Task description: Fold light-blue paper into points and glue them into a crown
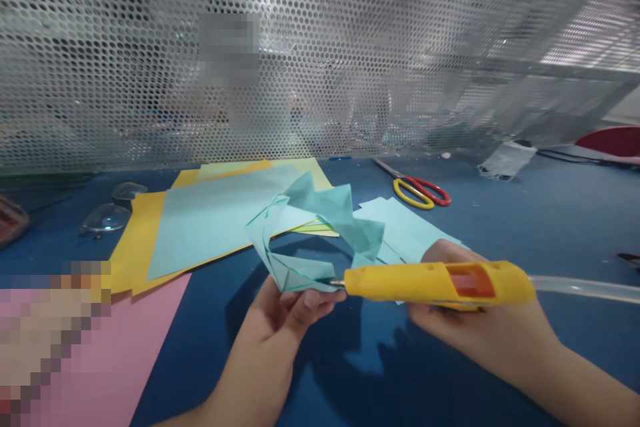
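A ring of folded light blue paper point(363, 230) with pointed corners is held above the blue table by my left hand point(290, 320), thumb and fingers pinching its lower edge. My right hand point(480, 327) is wrapped round a yellow glue gun point(400, 282) with an orange-red part on its side. The gun's metal tip touches or nearly touches the paper at the ring's lower right, close to my left fingertips. A clear glue stick point(585, 288) extends from the gun's rear.
Blue and yellow sheets point(210, 213) lie behind left, a pink sheet point(145, 347) at left. Scissors point(413, 192), glasses point(106, 217) and light blue sheets point(415, 230) lie on the table point(565, 220). A perforated metal screen point(320, 100) stands behind.
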`<state>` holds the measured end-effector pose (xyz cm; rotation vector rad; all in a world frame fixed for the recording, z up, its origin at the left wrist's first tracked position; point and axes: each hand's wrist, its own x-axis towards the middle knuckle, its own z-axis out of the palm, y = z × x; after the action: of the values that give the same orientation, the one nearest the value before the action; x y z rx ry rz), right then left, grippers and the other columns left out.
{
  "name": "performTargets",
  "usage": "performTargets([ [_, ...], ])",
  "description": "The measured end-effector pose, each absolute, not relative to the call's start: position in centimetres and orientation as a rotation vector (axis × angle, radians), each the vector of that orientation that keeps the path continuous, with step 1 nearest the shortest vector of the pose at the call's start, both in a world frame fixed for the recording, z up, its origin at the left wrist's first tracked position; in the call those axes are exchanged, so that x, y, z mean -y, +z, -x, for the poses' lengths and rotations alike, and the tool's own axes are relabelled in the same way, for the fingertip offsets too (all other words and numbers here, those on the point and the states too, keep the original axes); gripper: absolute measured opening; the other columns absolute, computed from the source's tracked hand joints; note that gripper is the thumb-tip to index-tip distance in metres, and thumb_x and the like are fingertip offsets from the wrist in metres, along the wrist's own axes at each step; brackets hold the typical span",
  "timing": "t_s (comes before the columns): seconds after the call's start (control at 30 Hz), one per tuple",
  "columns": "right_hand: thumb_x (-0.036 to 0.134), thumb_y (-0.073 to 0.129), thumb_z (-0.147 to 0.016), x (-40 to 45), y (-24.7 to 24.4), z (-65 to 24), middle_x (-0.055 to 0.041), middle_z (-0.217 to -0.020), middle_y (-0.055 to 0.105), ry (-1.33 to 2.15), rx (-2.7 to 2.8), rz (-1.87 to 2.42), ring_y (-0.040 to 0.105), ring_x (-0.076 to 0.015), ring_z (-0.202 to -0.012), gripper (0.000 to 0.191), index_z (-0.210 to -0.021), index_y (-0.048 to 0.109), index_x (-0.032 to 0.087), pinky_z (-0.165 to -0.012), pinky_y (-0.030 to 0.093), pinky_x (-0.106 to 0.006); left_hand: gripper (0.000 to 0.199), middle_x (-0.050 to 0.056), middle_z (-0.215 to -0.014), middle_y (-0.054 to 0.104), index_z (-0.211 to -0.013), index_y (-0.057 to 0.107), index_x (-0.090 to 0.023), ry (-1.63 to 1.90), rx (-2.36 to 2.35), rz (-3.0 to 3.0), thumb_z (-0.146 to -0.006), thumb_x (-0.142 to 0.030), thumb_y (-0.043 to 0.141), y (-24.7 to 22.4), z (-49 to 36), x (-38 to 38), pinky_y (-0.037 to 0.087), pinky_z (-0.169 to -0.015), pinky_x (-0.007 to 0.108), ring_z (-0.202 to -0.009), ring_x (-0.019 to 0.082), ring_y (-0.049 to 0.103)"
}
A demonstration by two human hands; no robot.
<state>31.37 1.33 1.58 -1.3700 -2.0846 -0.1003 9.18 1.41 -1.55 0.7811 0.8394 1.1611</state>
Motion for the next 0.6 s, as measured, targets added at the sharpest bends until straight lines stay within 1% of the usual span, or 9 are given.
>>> performTargets([
  [0.1, 0.022, 0.063, -0.073, -1.23, 1.58, -31.84, 0.0063, -0.064, 0.053, -0.101, 2.117, 1.292, 0.055, -0.0086, -0.047, 0.021, -0.075, 0.042, 0.025, -0.042, 0.044, -0.019, 0.023, -0.004, -0.089, 0.074, -0.085, 0.068, -0.025, 1.189, -0.809, -0.821, -0.072, -0.041, 0.081, -1.44, -9.17, -1.43, 0.052, -0.083, 0.019, -0.089, 0.012, 0.068],
  [0.2, 0.024, 0.063, -0.077, -1.18, 1.61, -32.16, 0.0060, -0.065, 0.053, -0.101, 2.145, 1.220, 0.055, -0.0091, -0.049, 0.021, -0.079, 0.042, 0.025, -0.044, 0.045, -0.020, 0.022, -0.001, -0.094, 0.074, -0.081, 0.069, -0.026, 1.183, -0.779, -0.851, -0.071, -0.040, 0.082, -1.45, -9.00, -1.46, 0.052, -0.082, 0.022, -0.090, 0.015, 0.068],
  [0.33, 0.026, 0.064, -0.078, -1.00, 1.55, -32.19, 0.0058, -0.067, 0.054, -0.077, 2.147, 1.206, 0.056, -0.0097, -0.051, 0.021, -0.082, 0.043, 0.026, -0.044, 0.045, -0.020, 0.016, 0.000, -0.096, 0.074, -0.081, 0.070, -0.026, 1.182, -0.749, -0.854, -0.075, -0.037, 0.079, -1.63, -8.72, -1.40, 0.052, -0.085, 0.023, -0.095, 0.016, 0.068],
  [0.6, 0.022, 0.060, -0.077, -0.57, 1.59, -32.22, 0.0061, -0.066, 0.054, -0.021, 2.132, 1.203, 0.055, -0.0094, -0.050, 0.017, -0.081, 0.044, 0.027, -0.043, 0.043, -0.021, 0.005, -0.002, -0.097, 0.074, -0.083, 0.069, -0.027, 1.150, -0.680, -0.879, -0.081, -0.028, 0.074, -1.17, -8.71, -1.43, 0.051, -0.082, 0.017, -0.095, 0.013, 0.068],
])
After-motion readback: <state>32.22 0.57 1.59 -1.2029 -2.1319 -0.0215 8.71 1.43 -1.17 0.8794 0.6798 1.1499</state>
